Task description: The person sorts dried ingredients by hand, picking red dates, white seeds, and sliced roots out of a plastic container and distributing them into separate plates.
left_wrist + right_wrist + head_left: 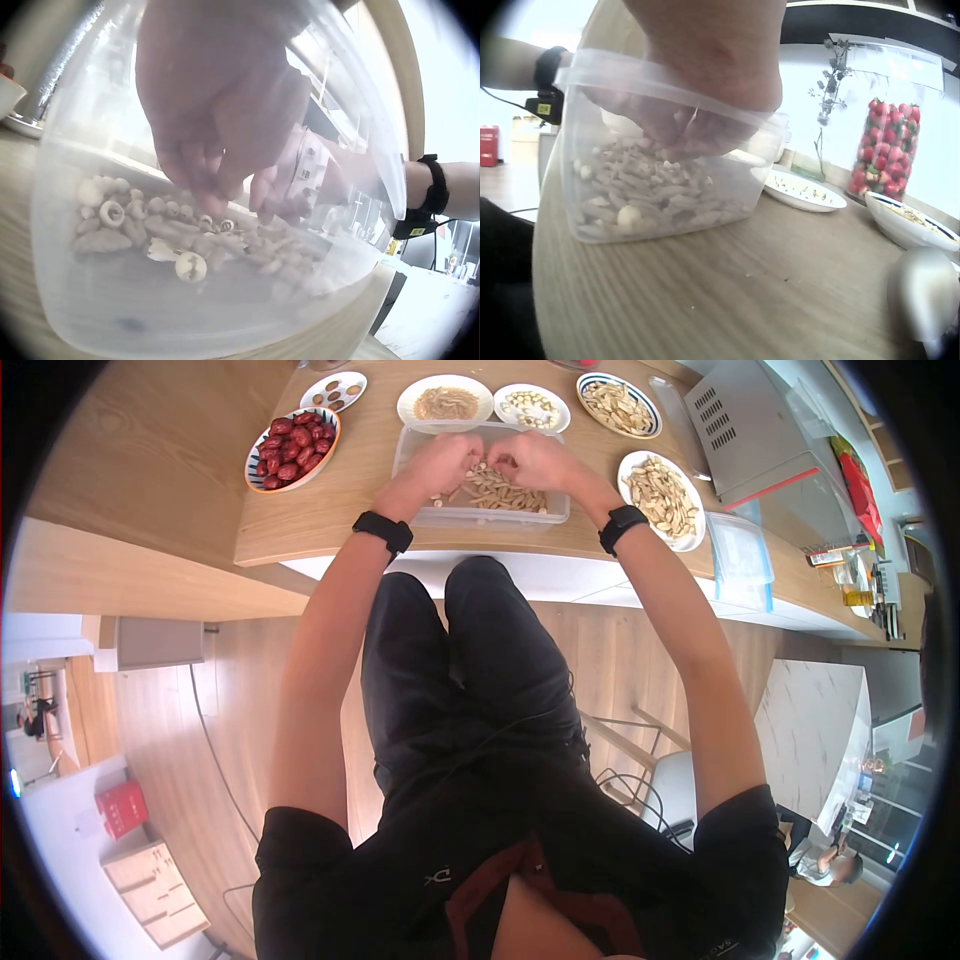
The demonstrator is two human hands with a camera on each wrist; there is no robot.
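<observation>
A clear plastic box (548,518) stands near the table's front edge, holding pale dried slices (505,493) and small round whitish pieces. Both hands reach inside it from above, close together. The left hand (447,460) has its fingers bent downward over the contents; in the left wrist view the left hand (225,105) hangs above round pieces (190,267). Beside it, the right hand (535,460) has curled fingers near the left fingertips. In the right wrist view the right hand (712,90) dips past the box rim (652,88). Whether either pinches a piece is unclear.
A bowl of red dates (292,452) stands left of the box, near a small plate (334,392). Behind it are two plates (446,402) (532,408). To the right lie two plates of slices (620,406) (662,500), plastic bags (740,555) and a grey appliance (745,440).
</observation>
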